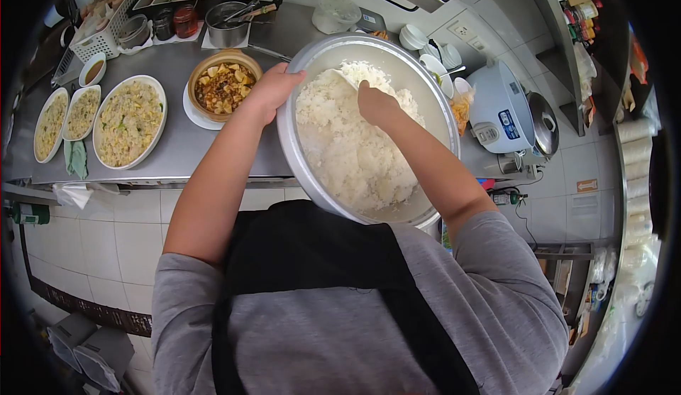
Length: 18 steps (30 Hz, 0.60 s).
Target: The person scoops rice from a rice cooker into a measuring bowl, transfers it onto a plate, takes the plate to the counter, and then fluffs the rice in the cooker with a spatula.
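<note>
A large metal pot (pixel 289 136), tilted toward me, holds a mass of cooked white rice (pixel 347 146). My left hand (pixel 273 90) is closed on the pot's left rim, thumb on top. Inside the pot my right hand (pixel 377 104) is wrapped round a white rice paddle (pixel 345 79), whose blade rests in the rice near the far side. Left of the pot, close to my left wrist, a brown clay bowl (pixel 192 86) of tofu in dark sauce (pixel 223 88) stands on a white plate (pixel 190 111).
Fried rice fills several white oval dishes, the largest (pixel 162 122) near the counter's (pixel 177 155) front edge. Behind stand a steel pot (pixel 227 36) with utensils and a red jar (pixel 186 22). To the right are a rice cooker (pixel 493 104), its lid (pixel 543 122) and stacked white bowls (pixel 413 38).
</note>
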Each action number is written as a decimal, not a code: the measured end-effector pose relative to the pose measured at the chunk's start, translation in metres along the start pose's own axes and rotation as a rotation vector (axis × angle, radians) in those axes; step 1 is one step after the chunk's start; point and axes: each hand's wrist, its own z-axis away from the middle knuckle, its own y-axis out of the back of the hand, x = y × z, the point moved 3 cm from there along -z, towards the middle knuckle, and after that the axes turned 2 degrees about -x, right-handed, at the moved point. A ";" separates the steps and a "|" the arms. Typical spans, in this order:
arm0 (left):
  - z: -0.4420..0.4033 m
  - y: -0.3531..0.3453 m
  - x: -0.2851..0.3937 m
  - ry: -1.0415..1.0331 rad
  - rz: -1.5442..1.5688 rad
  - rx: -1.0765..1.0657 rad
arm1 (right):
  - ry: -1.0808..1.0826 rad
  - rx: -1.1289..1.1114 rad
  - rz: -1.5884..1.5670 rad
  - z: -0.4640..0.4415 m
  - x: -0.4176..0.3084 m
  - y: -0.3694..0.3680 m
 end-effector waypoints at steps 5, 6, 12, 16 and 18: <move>-0.005 -0.001 0.000 -0.005 -0.012 0.083 | 0.010 -0.012 -0.019 0.024 -0.020 -0.018; -0.012 0.002 -0.006 -0.014 0.003 0.048 | 0.063 0.004 0.002 0.025 -0.025 -0.033; 0.006 -0.004 -0.014 -0.027 0.140 0.007 | 0.273 -0.091 0.051 0.058 -0.030 -0.049; 0.030 -0.005 -0.035 -0.088 0.356 0.026 | 0.281 -0.632 -0.186 0.069 -0.004 0.001; 0.053 -0.007 -0.037 -0.084 0.395 0.042 | 0.199 -0.509 -0.360 0.046 0.013 0.025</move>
